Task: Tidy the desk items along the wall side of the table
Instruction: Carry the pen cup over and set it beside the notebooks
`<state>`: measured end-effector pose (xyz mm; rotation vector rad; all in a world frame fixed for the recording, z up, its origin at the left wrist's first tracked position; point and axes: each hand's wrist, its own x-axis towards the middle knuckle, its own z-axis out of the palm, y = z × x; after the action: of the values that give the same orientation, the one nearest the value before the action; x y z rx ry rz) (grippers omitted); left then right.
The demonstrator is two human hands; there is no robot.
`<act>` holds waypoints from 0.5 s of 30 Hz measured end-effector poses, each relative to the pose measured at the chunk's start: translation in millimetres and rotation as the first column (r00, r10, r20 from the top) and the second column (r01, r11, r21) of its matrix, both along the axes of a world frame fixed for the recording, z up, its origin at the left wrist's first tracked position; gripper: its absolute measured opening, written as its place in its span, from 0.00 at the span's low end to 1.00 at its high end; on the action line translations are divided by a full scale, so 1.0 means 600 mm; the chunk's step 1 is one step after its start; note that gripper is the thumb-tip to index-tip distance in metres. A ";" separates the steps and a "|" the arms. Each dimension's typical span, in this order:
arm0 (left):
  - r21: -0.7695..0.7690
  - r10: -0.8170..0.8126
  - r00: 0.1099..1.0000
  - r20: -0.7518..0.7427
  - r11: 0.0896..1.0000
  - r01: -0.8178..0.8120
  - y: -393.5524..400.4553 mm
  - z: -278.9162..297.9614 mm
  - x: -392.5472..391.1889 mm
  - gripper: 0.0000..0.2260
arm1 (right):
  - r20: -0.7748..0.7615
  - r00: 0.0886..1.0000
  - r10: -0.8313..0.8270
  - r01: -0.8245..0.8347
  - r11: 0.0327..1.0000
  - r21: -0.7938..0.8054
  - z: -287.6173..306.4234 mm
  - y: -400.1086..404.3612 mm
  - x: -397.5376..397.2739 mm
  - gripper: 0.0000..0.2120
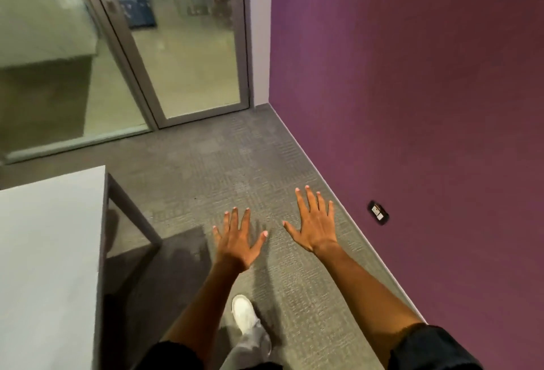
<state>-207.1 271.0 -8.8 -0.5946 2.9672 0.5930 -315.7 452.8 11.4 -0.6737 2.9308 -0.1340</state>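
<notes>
My left hand (239,240) and my right hand (315,222) are both held out in front of me over the grey carpet, palms down, fingers spread and straight, holding nothing. The corner of a white table (50,251) shows at the lower left, with its dark leg (134,207) beside it. The part of the tabletop in view bears no desk items. The purple wall (412,89) runs along the right side.
A glass door with a grey frame (188,45) stands ahead at the far end of the carpet (235,157). A wall socket (378,212) sits low on the purple wall. My white shoe (243,312) is on the carpet below my hands.
</notes>
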 end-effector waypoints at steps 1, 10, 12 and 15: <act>-0.014 0.024 0.999 -0.028 1.000 -0.024 -0.018 -0.004 -0.021 0.35 | 0.002 1.000 0.027 -0.027 1.000 -0.002 -0.005 -0.025 -0.030 0.43; 0.045 0.181 0.983 0.020 0.982 -0.182 -0.250 -0.004 -0.244 0.36 | 0.008 0.986 0.164 -0.164 0.986 -0.035 -0.012 -0.298 -0.272 0.44; 0.037 0.229 0.973 0.016 0.973 -0.229 -0.315 0.006 -0.290 0.36 | 0.009 0.981 0.193 -0.192 0.980 -0.061 -0.004 -0.367 -0.320 0.43; 0.015 0.291 0.956 0.021 0.956 -0.292 -0.397 0.016 -0.336 0.36 | 0.007 0.968 0.250 -0.249 0.965 -0.082 0.002 -0.454 -0.378 0.43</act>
<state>-408.4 33.1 1.0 -1.0415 2.8731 0.6286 -542.3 180.4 12.8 -1.0408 2.8056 -0.2304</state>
